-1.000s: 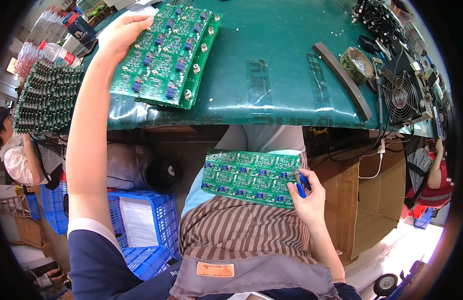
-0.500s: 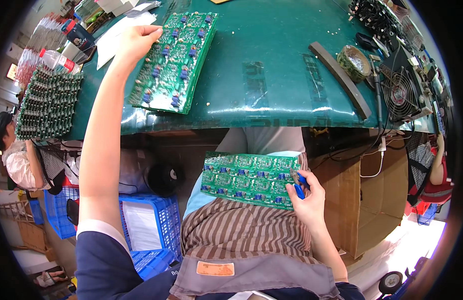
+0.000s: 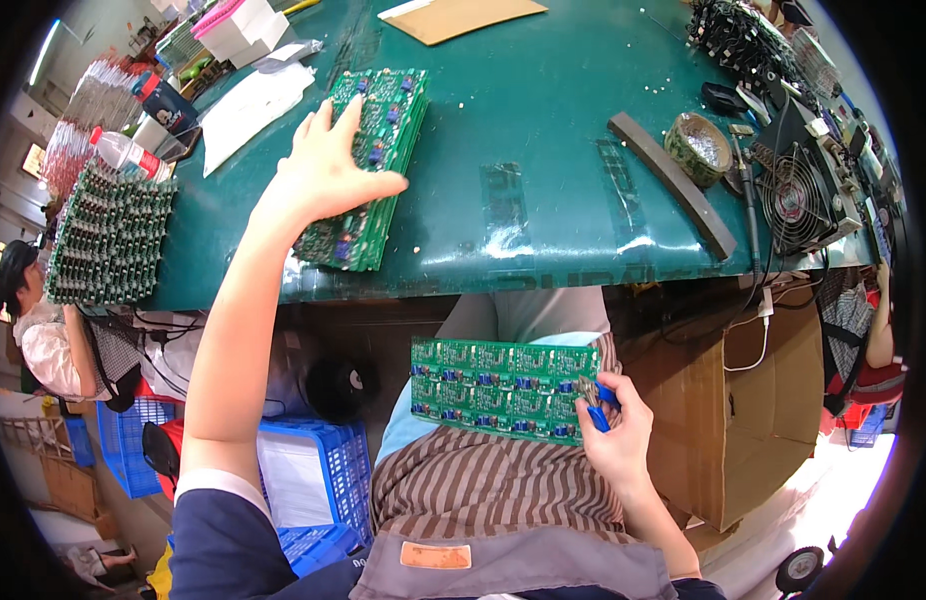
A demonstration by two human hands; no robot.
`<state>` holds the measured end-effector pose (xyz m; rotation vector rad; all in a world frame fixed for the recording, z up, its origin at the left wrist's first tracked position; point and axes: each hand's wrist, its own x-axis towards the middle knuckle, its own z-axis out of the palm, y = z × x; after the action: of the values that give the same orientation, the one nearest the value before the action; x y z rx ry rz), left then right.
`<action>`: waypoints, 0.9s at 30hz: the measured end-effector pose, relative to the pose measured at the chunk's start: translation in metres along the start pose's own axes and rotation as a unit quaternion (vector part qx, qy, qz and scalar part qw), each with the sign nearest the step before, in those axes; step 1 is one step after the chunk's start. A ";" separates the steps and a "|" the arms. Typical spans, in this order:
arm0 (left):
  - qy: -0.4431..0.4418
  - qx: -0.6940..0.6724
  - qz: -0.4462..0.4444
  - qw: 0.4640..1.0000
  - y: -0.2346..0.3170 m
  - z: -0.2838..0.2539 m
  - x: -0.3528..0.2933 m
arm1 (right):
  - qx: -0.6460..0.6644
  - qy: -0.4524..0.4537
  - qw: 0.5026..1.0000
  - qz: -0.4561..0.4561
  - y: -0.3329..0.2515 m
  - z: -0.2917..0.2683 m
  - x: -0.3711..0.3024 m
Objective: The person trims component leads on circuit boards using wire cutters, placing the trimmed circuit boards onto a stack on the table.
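Observation:
My left hand (image 3: 328,170) is spread with fingers apart over a stack of green circuit boards (image 3: 388,150), which lies near the table's front edge at left of centre. Blue components dot the top board, and the hand covers part of it. Down at my lap, my right hand (image 3: 623,430) is closed around small blue-handled pliers (image 3: 598,405). Their metal jaws lie over the right end of a single green circuit board (image 3: 498,385), which rests on my lap with its blue components showing. I cannot tell whether my right fingers also pinch that board.
A tall block of stacked boards (image 3: 113,240) stands at the table's left edge, beside a bottle (image 3: 128,152). To the right lie a dark curved bar (image 3: 673,185), a round tub (image 3: 698,148) and a fan (image 3: 798,185). A cardboard box (image 3: 738,440) stands below.
My left hand has opened from its grip at the top board's left edge and now spreads over the stack. The right hand still holds the pliers at the lap board. My view has shifted slightly.

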<state>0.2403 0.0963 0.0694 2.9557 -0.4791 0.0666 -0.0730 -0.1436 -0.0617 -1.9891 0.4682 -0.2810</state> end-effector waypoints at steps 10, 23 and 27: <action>0.019 -0.014 -0.031 0.999 0.006 -0.002 -0.005 | 0.051 -0.046 0.996 0.054 -0.016 -0.008 -0.011; 0.029 -0.044 -0.028 0.998 0.001 -0.005 -0.014 | 0.399 -0.079 0.896 0.176 -0.024 -0.029 0.015; 0.076 -0.003 -0.034 0.997 0.004 -0.002 -0.015 | 0.464 -0.113 0.868 0.134 -0.041 -0.038 0.040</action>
<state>0.2249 0.0971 0.0711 2.9286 -0.3569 0.2780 -0.0434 -0.1756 -0.0084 -0.9780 0.3506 -0.0624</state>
